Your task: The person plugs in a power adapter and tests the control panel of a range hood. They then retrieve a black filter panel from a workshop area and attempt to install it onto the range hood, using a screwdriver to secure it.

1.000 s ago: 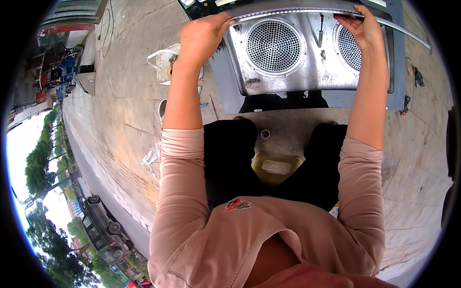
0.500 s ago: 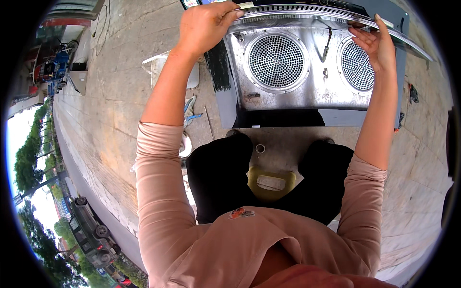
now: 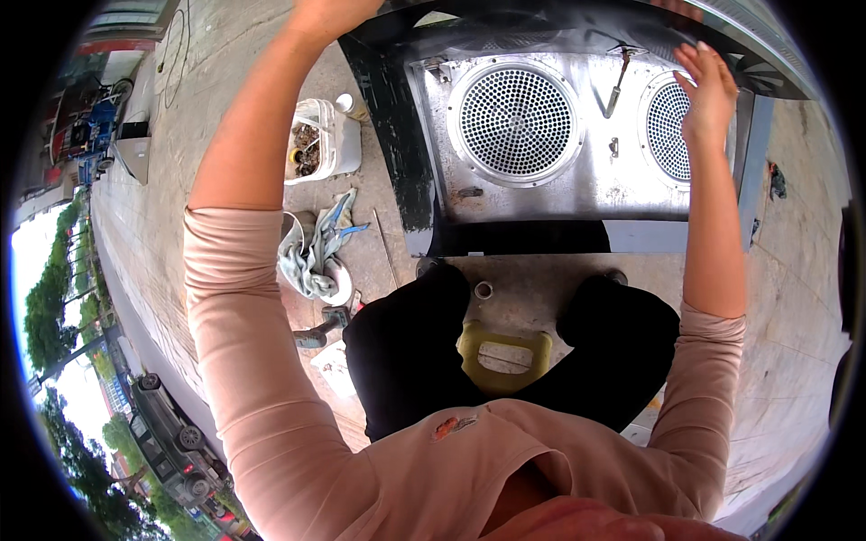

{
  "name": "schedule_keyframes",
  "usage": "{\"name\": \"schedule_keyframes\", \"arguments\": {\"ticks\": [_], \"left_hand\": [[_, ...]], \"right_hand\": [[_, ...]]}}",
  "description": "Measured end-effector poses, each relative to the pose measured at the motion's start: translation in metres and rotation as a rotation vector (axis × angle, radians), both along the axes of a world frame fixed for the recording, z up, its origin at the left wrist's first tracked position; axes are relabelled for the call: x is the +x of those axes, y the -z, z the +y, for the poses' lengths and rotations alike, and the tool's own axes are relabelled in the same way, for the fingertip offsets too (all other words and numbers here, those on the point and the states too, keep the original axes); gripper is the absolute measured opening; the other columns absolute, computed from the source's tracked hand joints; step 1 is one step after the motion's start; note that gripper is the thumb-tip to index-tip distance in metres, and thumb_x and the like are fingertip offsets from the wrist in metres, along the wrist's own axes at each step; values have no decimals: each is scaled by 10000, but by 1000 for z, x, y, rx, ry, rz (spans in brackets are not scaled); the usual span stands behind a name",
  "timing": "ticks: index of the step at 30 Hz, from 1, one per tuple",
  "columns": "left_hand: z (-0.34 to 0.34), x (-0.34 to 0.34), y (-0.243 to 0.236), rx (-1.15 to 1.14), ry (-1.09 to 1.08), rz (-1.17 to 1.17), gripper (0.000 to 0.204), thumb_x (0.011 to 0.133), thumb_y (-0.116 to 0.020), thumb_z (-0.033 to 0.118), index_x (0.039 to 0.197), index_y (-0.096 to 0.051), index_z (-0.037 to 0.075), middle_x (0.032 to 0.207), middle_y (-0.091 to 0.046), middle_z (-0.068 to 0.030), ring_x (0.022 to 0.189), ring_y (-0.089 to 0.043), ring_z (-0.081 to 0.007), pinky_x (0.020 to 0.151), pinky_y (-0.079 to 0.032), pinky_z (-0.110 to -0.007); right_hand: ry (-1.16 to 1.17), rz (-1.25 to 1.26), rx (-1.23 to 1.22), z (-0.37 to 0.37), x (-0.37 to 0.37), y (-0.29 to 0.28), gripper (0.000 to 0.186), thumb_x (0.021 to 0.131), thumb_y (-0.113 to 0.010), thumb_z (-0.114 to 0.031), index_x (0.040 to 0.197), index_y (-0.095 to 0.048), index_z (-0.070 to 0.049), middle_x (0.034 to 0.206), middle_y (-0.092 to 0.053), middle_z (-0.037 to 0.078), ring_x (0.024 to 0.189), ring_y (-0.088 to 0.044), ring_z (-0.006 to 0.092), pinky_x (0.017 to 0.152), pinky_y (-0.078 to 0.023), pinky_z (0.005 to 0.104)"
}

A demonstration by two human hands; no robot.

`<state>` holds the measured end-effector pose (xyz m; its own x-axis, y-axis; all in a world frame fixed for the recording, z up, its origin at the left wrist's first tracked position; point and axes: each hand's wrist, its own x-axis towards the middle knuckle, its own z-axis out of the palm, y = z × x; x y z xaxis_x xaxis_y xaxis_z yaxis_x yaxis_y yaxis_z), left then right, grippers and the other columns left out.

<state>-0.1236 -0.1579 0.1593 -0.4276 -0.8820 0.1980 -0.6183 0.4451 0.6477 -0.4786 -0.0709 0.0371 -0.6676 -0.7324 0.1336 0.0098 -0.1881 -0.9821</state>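
Note:
A range hood (image 3: 577,194) lies in front of my knees, its bare metal face showing a round mesh grille (image 3: 516,122) and a second grille (image 3: 667,126) partly behind my right hand. Along its far side a dark glossy panel (image 3: 559,27) stands raised. My left hand (image 3: 336,13) is at the panel's left end, its fingers cut off by the picture's upper edge. My right hand (image 3: 708,90) has its fingers stretched out, holding nothing, close to the panel's inner side; whether it touches cannot be made out. A thin metal strut (image 3: 617,86) hangs between the grilles.
On the left stand a white bucket (image 3: 338,144) with debris inside, a rag (image 3: 311,261) and a cordless power tool (image 3: 323,328). Below the hood are a small ring-shaped piece (image 3: 483,289) and a yellow-green plastic stool (image 3: 469,347) between my legs. A car is parked along the road.
The panel has swung up and away from the metal face. My left hand has moved up and left with it; my right hand has come off the rim, fingers outstretched.

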Motion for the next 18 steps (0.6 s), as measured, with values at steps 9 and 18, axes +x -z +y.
{"name": "schedule_keyframes", "arguments": {"ticks": [9, 18], "left_hand": [[-21, 1, 10, -61, 45, 34, 210, 900, -680, 163, 978, -688, -32, 816, -635, -3, 751, -528, -50, 692, -441, -210], [-17, 8, 12, -77, 41, 23, 248, 892, -693, 207, 980, -688, -24, 783, -635, 6, 724, -516, -46, 665, -437, -210]], "right_hand": [[182, -370, 346, -37, 23, 118, 471, 894, -614, -322, 1188, -509, 31, 1037, -559, 114, 914, -550, 196, 756, -482, 350], [143, -237, 268, -48, 81, 101, 461, 862, -656, -300, 1151, -512, 28, 1070, -562, 121, 976, -543, 198, 727, -501, 342]]}}
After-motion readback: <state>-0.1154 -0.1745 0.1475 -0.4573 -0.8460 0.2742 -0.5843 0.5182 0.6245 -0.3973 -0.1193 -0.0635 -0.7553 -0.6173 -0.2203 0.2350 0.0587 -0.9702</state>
